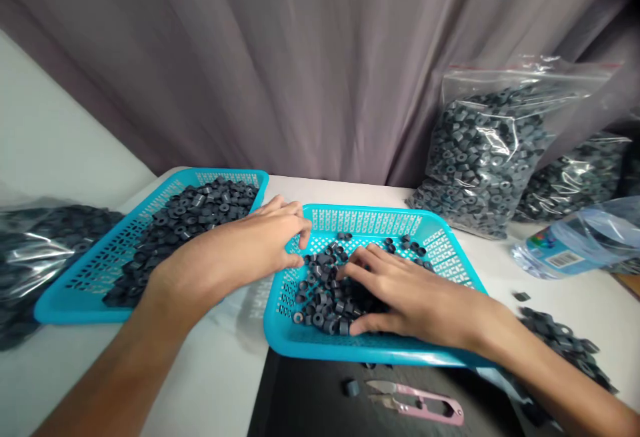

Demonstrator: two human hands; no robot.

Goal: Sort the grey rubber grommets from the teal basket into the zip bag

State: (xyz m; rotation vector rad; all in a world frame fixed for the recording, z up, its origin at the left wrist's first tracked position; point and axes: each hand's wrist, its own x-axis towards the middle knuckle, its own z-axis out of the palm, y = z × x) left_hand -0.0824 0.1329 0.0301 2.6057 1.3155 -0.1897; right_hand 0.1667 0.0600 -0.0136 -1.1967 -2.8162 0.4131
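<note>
A blue plastic basket point(280, 350) in front of me holds many small dark grey rubber rings point(320, 300). My right hand point(395, 287) lies palm down inside it, fingers spread and bent over the rings, the thumb touching those near the front wall. My left hand point(277, 233) hangs over the basket's left rim. Its thumb and bent fingers are apart, with nothing visible between them. Whether it touches the rim is hidden. Left of it stands a second blue basket point(83, 315), with a larger heap of the same rings point(190, 223).
Clear bags of rings point(485, 150) stand at the back right; another bag point(45, 250) lies far left. A plastic bottle point(575, 243) lies at right, beside loose rings point(560, 340). Pink thread snips point(420, 402) and a ring point(351, 387) are on a black mat point(300, 397).
</note>
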